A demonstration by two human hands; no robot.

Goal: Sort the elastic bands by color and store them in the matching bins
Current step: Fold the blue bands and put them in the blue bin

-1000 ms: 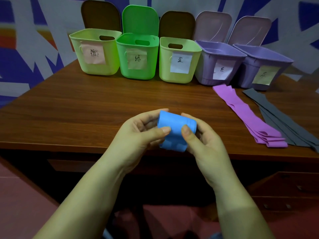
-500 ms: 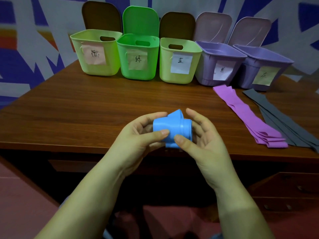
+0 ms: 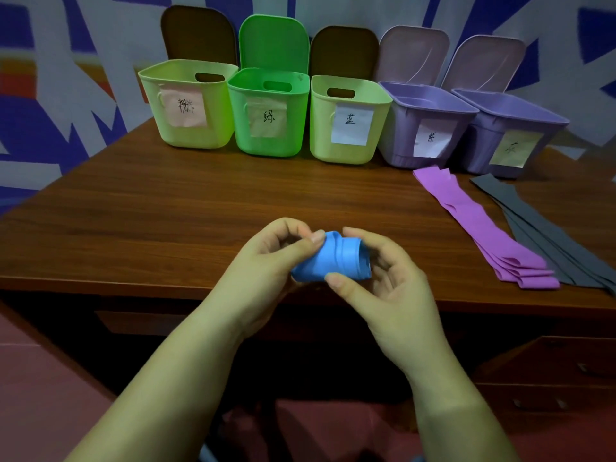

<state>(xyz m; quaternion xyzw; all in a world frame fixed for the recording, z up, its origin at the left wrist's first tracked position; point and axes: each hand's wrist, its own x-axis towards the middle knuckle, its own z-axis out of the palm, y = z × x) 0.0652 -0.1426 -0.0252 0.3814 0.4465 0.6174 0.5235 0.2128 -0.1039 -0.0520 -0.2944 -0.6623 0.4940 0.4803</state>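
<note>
Above desk (image 3: 166,221), blue band (image 3: 333,258) between hands (image 3: 333,271).

Dim, bluish cast; soft focus; wide-angle bend at edges.

Both forearms were bare from the bottom edge of the view up to the wrists, with no sleeve reaching into sight. The left hand (image 3: 266,278) and the right hand (image 3: 390,295) were ungloved. The fingernails were short and unpainted. Nothing of the person showed beyond the two arms.
</note>
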